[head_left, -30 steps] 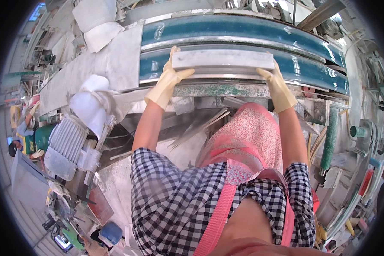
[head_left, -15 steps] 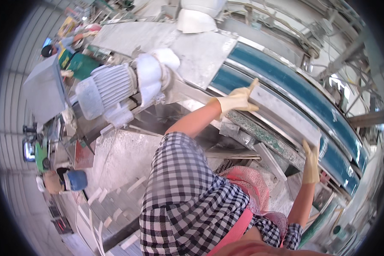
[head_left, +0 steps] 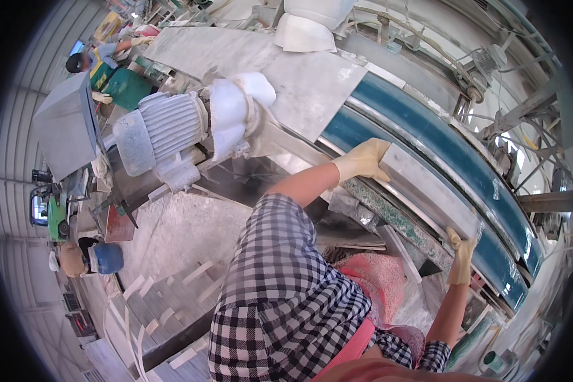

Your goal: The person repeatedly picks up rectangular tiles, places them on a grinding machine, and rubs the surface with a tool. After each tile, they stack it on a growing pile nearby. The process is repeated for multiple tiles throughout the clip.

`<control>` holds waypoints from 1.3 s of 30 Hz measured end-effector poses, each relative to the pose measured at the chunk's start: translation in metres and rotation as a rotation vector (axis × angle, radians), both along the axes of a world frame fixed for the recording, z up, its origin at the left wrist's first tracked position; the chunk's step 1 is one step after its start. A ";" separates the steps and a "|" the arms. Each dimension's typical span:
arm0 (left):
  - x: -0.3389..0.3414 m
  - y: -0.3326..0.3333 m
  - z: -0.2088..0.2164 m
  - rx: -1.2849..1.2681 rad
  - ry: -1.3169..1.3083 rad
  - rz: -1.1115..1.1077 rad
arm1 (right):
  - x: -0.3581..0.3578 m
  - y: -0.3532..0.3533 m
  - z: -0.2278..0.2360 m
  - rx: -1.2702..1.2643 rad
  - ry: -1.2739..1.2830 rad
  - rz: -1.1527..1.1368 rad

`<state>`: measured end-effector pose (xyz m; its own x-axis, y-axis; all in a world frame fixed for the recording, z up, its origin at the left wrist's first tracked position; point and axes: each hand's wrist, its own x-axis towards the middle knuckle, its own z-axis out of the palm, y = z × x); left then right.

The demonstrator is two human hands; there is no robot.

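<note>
A long pale grey stone strip lies along the nearer of two blue belts. My left hand, in a cream rubber glove, is closed on the strip's left end, with fingers over the far side and thumb on the near side. At the other end my right hand, gloved alike, holds the strip's near corner between thumb and fingers. Its palm is partly hidden from above. Just below the strip runs a worn green-and-white speckled rail.
A dusty motor with a pale wrapped housing stands to the left. Beyond it a grey slab table stretches away, where a co-worker stands. Cut strips are piled at lower left. Steel framework stands at right.
The view has shifted slightly. My left hand's raised finger has bent down, and that hand now wraps more closely round the strip's end. My right hand stays at the other end.
</note>
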<state>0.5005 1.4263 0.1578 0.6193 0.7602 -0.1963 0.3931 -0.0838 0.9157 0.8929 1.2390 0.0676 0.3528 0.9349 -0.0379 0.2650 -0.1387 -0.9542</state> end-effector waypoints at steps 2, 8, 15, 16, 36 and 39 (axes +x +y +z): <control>0.002 0.001 0.001 0.110 0.031 -0.007 | -0.005 0.003 0.002 -0.012 0.071 -0.056; 0.008 0.008 -0.009 0.342 0.172 -0.038 | -0.012 -0.002 0.024 -0.213 -0.036 -0.173; 0.011 0.011 -0.024 0.344 0.205 -0.029 | -0.011 0.000 0.043 -0.184 -0.161 -0.100; 0.011 0.013 -0.023 0.304 0.158 -0.037 | -0.015 0.001 0.048 -0.205 -0.162 -0.141; 0.128 -0.369 -0.022 -0.510 0.352 -0.892 | -0.308 -0.540 0.013 -0.107 0.541 -1.343; 0.151 -0.496 -0.073 -0.330 0.458 -1.244 | -0.382 -0.655 -0.050 0.113 0.787 -1.609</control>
